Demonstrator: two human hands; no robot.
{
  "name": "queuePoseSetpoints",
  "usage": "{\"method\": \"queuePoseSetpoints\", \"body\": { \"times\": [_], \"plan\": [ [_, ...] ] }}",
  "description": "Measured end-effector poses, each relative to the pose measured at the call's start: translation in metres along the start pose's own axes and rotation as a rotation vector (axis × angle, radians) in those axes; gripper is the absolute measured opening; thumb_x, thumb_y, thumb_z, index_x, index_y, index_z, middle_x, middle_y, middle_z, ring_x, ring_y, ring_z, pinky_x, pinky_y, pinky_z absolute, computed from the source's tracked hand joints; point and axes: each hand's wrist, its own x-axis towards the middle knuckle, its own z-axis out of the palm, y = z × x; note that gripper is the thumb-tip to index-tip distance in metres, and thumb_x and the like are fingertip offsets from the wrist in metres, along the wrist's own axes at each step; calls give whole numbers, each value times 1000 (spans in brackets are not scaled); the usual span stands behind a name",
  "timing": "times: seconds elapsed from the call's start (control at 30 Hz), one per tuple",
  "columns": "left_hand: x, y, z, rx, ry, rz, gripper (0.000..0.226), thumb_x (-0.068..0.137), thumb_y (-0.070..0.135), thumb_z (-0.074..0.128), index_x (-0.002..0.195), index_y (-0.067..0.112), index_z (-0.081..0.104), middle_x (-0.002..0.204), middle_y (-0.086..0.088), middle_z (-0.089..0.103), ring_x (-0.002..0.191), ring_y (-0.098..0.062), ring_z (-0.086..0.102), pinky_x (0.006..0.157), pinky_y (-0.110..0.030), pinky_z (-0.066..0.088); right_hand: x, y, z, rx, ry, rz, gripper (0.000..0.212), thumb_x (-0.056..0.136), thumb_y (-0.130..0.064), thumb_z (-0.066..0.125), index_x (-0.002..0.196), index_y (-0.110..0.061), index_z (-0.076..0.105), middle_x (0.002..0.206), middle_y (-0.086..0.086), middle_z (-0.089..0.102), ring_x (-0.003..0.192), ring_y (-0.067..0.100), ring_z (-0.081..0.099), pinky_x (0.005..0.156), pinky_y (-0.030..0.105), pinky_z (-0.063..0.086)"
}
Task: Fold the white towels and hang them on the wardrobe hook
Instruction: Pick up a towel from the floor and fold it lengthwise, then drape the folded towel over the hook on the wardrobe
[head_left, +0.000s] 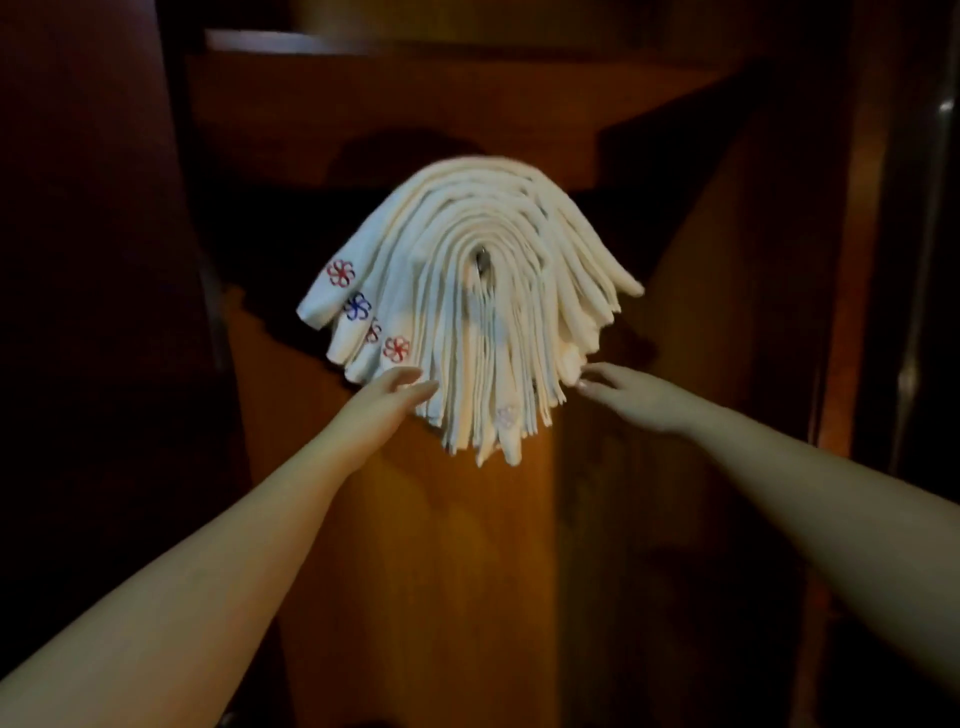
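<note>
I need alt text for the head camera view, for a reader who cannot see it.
A thick bundle of folded white towels hangs draped over a metal hook inside a dark wooden wardrobe. The left hand and the right hand reach with straight fingers to its lower edges.

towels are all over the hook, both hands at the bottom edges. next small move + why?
Probably press both open hands inward to gather the fanned stack. The white towels hang draped over the hook, but their ends splay wide to both sides. The left hand touches the lower left ends; the right hand reaches the lower right ends, neither gripping. Squeezing the layers together should tidy the bundle.
</note>
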Motion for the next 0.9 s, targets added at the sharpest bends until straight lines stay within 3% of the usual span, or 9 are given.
{"method": "queuePoseSetpoints", "body": {
  "times": [0.1, 0.2, 0.3, 0.43, 0.57, 0.73, 0.9],
  "plan": [
    [-34, -2, 34, 116, -85, 76, 58, 89, 43, 69, 142, 26, 51, 140, 4, 50, 123, -11, 48, 91, -24, 40, -56, 9, 20, -56, -70, 1, 63, 100, -49, 52, 154, -21, 35, 154, 2, 43, 135, 16, 47, 108, 30, 40],
    [-64, -17, 71, 179, -145, 71, 53, 87, 47, 72, 135, 30, 56, 140, 5, 45, 133, -14, 40, 108, -37, 39, -122, 39, 44, 3, -93, 56, 63, 98, -50, 55, 154, -27, 35, 154, -2, 43, 135, 13, 46, 109, 30, 40],
    [-96, -32, 115, 203, -246, 79, 48, 93, 45, 65, 137, 29, 54, 136, 13, 44, 131, -9, 37, 110, -36, 34, -180, 77, 65, 117, -57, 152, 62, 99, -48, 54, 154, -27, 35, 151, -7, 46, 132, 6, 46, 101, 24, 36],
    [-134, -53, 187, 160, -396, 65, 47, 96, 48, 57, 140, 32, 50, 146, 11, 42, 134, -9, 35, 110, -41, 34, -250, 137, 96, 141, -29, 307, 61, 99, -47, 54, 153, -25, 36, 153, -5, 44, 135, 8, 46, 112, 30, 37],
    [-160, -68, 278, 126, -574, 71, 43, 97, 45, 57, 138, 37, 49, 145, 14, 39, 133, -10, 35, 105, -37, 36, -311, 204, 119, 185, -24, 505, 63, 99, -47, 56, 154, -23, 36, 154, -4, 42, 138, 11, 43, 107, 22, 30],
    [-184, -70, 410, 148, -799, 7, 42, 97, 40, 60, 138, 35, 52, 149, 6, 39, 138, -13, 32, 101, -30, 28, -380, 302, 128, 195, 40, 731, 62, 98, -40, 60, 152, -17, 39, 148, 4, 49, 133, 17, 47, 106, 26, 34],
    [-202, -61, 553, 155, -939, -89, 40, 95, 35, 64, 134, 29, 57, 131, 7, 46, 124, -9, 43, 101, -27, 33, -438, 408, 110, 322, 41, 938, 59, 98, -43, 58, 150, -19, 43, 145, 2, 50, 131, 17, 50, 108, 33, 39]
  ]
}}
